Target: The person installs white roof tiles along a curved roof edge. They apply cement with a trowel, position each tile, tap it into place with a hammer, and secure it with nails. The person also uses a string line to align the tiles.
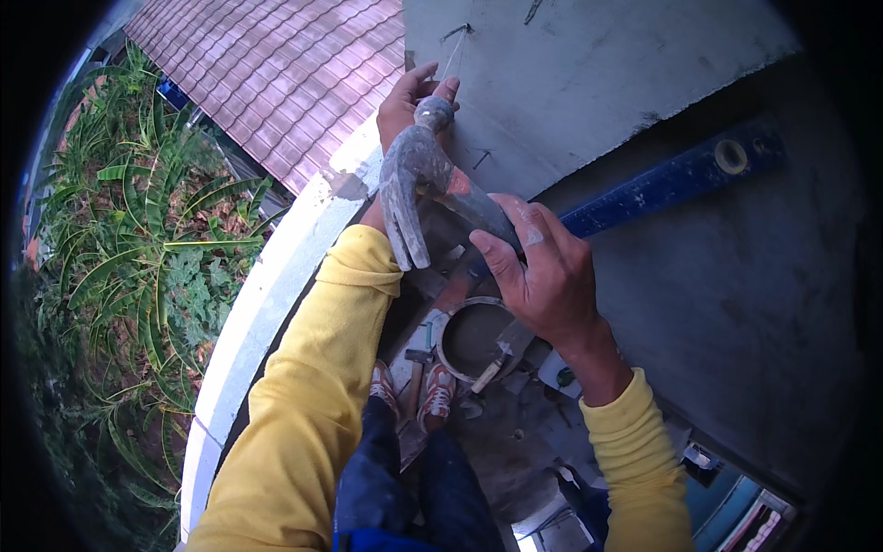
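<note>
My right hand (556,276) grips a worn claw hammer (423,156) by its handle, the head pointing toward the wall and the claw hanging down. Behind the hammer head, my left hand (398,115) is up against the edge of the grey wall (570,83), its fingers bent in a pinch. A thin string (452,57) runs from a nail (455,32) in the wall down to these fingers. The hammer hides part of the left hand, including whatever else it may hold. Lower on the wall, another nail (482,159) sticks out.
A blue spirit level (671,179) lies along the wall's lower edge. Below are a round bucket (441,336) of grey mortar, a trowel (487,373) and a second hammer (417,366) by my feet. A curved pale ledge (267,285) borders the left, with plants and a tiled roof (285,74) beyond.
</note>
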Action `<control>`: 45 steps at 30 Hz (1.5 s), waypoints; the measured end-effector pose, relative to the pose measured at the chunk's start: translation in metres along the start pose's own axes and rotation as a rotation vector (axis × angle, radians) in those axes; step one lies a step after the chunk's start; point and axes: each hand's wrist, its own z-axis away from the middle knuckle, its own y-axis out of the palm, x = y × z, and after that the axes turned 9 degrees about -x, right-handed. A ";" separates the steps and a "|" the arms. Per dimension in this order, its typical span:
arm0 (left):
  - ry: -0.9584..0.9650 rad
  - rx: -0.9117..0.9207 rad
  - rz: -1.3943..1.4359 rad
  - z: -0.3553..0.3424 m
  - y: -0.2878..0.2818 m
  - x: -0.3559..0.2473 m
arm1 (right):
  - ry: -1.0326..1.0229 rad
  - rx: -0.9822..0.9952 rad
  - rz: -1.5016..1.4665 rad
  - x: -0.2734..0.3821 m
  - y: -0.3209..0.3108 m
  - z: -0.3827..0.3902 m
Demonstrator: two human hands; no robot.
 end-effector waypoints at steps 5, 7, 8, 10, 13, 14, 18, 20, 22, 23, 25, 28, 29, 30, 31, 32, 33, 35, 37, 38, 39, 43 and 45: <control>-0.154 -0.029 -0.238 0.046 -0.084 -0.002 | 0.142 0.022 -0.113 0.028 -0.002 0.062; -0.136 -0.068 -0.283 0.055 -0.114 0.009 | 0.227 0.041 -0.136 0.041 -0.004 0.095; -0.119 -0.122 -0.249 0.061 -0.128 0.014 | 0.265 0.047 -0.158 0.046 -0.001 0.112; -0.160 -0.115 -0.260 0.064 -0.130 -0.001 | 0.354 0.059 -0.184 0.059 -0.003 0.142; -0.202 -0.112 -0.232 0.060 -0.129 -0.015 | 0.458 0.070 -0.212 0.082 -0.010 0.174; -0.225 -0.076 -0.225 0.061 -0.132 -0.019 | 0.467 0.064 -0.213 0.087 -0.011 0.184; -0.293 0.078 -0.215 0.095 -0.177 -0.029 | 0.556 0.123 -0.230 0.101 -0.018 0.219; -0.304 0.170 -0.233 0.136 -0.212 -0.036 | 0.554 0.162 -0.163 0.099 -0.023 0.244; -0.443 0.201 -0.354 0.189 -0.257 -0.048 | 0.533 0.250 -0.105 0.105 -0.031 0.258; -0.399 0.199 -0.393 0.217 -0.285 -0.043 | 0.534 0.284 -0.092 0.107 -0.033 0.266; -0.419 0.180 -0.487 0.274 -0.340 -0.035 | 0.571 0.335 -0.109 0.111 -0.041 0.289; -0.410 0.084 -0.673 0.342 -0.406 -0.043 | 0.637 0.452 -0.112 0.120 -0.052 0.320; -0.337 0.096 -0.755 0.369 -0.433 -0.044 | 0.555 0.510 -0.137 0.129 -0.052 0.318; -0.260 0.116 -0.824 0.394 -0.456 -0.043 | 0.466 0.556 -0.148 0.138 -0.051 0.311; -0.303 0.051 -0.814 0.422 -0.477 -0.045 | 0.423 0.619 -0.192 0.148 -0.046 0.311; -0.348 0.004 -0.835 0.445 -0.490 -0.045 | 0.377 0.682 -0.222 0.151 -0.046 0.312; -0.393 -0.038 -0.853 0.465 -0.505 -0.048 | 0.335 0.743 -0.249 0.161 -0.041 0.309; -0.491 -0.118 -0.881 0.507 -0.541 -0.051 | 0.265 0.778 -0.303 0.189 -0.022 0.303; -0.507 -0.159 -0.932 0.526 -0.575 -0.064 | 0.249 0.766 -0.375 0.220 -0.007 0.303; -0.532 -0.191 -0.955 0.543 -0.598 -0.069 | 0.233 0.791 -0.374 0.237 0.003 0.305; -0.474 -0.234 -0.991 0.564 -0.618 -0.072 | 0.220 0.818 -0.369 0.255 0.012 0.307; -0.458 -0.248 -1.165 0.627 -0.721 -0.096 | 0.292 0.864 -0.320 0.334 0.034 0.335; -0.417 -0.393 -1.260 0.669 -0.785 -0.112 | 0.454 0.914 -0.288 0.391 0.046 0.345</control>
